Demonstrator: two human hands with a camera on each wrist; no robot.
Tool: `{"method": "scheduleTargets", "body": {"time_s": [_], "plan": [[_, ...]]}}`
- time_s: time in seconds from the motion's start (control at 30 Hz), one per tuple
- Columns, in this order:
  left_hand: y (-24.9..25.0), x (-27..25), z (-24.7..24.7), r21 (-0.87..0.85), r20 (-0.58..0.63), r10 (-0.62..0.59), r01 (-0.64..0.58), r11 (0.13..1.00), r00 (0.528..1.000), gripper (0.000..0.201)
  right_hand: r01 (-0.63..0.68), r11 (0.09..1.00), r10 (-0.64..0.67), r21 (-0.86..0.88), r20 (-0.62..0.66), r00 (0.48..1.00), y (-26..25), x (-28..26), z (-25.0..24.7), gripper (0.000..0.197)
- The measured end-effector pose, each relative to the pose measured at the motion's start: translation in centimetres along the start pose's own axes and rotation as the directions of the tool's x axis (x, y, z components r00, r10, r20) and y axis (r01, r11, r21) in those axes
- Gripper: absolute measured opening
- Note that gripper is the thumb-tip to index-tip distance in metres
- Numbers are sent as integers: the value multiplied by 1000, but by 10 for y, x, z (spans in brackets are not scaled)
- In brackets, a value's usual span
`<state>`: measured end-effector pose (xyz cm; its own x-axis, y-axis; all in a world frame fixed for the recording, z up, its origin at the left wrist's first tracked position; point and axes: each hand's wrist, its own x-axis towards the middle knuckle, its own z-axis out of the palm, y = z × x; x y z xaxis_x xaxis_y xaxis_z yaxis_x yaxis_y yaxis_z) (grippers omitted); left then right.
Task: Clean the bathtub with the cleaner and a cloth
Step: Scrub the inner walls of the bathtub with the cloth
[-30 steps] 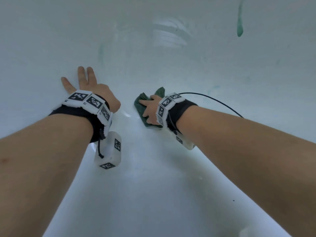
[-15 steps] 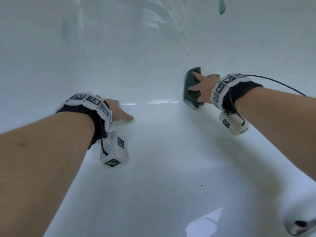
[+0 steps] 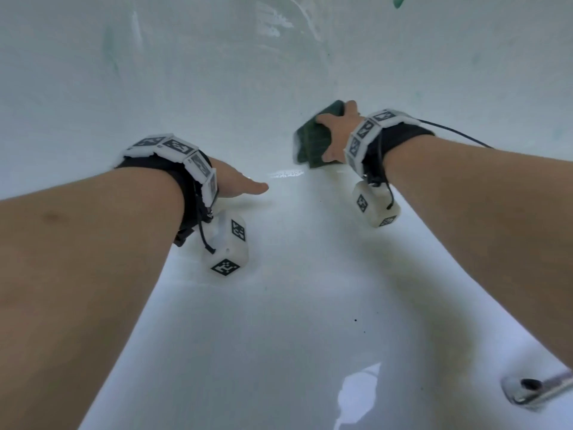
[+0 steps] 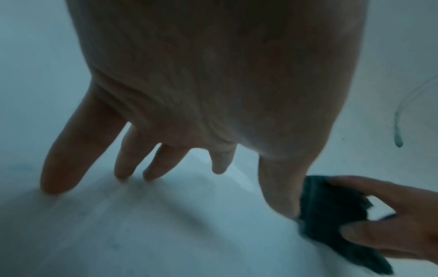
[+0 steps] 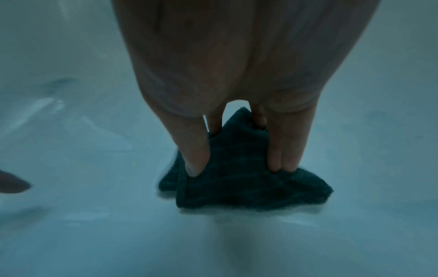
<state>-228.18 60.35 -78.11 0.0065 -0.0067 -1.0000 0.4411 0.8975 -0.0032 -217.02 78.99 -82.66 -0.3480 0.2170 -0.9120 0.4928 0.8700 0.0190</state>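
I am looking into the white bathtub (image 3: 279, 321). My right hand (image 3: 339, 135) presses a dark green cloth (image 3: 310, 144) against the curve where the tub floor meets the right wall. In the right wrist view the thumb and straight fingers (image 5: 282, 159) lie spread on the bunched cloth (image 5: 237, 185). My left hand (image 3: 242, 184) rests on the tub floor, left of the cloth and apart from it, holding nothing. Its fingers (image 4: 71, 150) are straight and spread. The left wrist view also shows the cloth (image 4: 331, 206) under the right hand (image 4: 391, 234). No cleaner bottle is in view.
A green drip of cleaner (image 3: 398, 0) runs down the far wall, with faint green streaks (image 3: 110, 48) at the left. A metal drain fitting (image 3: 533, 389) sits at the bottom right. Wet sheen lies on the tub floor between my arms.
My right hand slid the cloth from the middle to the right and up toward the wall. My left hand came down off the left wall onto the floor. The drain fitting came into view.
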Motion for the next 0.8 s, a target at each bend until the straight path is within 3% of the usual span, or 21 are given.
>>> {"method": "scheduleTargets", "body": {"time_s": [0.13,0.33,0.53,0.63,0.8], "plan": [[10,-1,2,-95,-52,-13,8,995,999,73,86,995,-83,55,-62,995,-33,3,-2,65],[15,7,-3,-285,-166,-23,-26,958,986,62,-6,987,21,162,-94,995,-24,16,7,71],[28,28,-9,-569,-258,-43,-116,814,965,64,-190,928,236,321,-111,966,20,25,11,76],[35,35,-14,-682,-338,-120,-155,715,933,68,-257,899,320,355,-129,939,39,29,15,73],[49,42,-29,-816,-339,-208,-177,550,917,103,-311,853,394,420,-128,910,57,33,15,72]]}}
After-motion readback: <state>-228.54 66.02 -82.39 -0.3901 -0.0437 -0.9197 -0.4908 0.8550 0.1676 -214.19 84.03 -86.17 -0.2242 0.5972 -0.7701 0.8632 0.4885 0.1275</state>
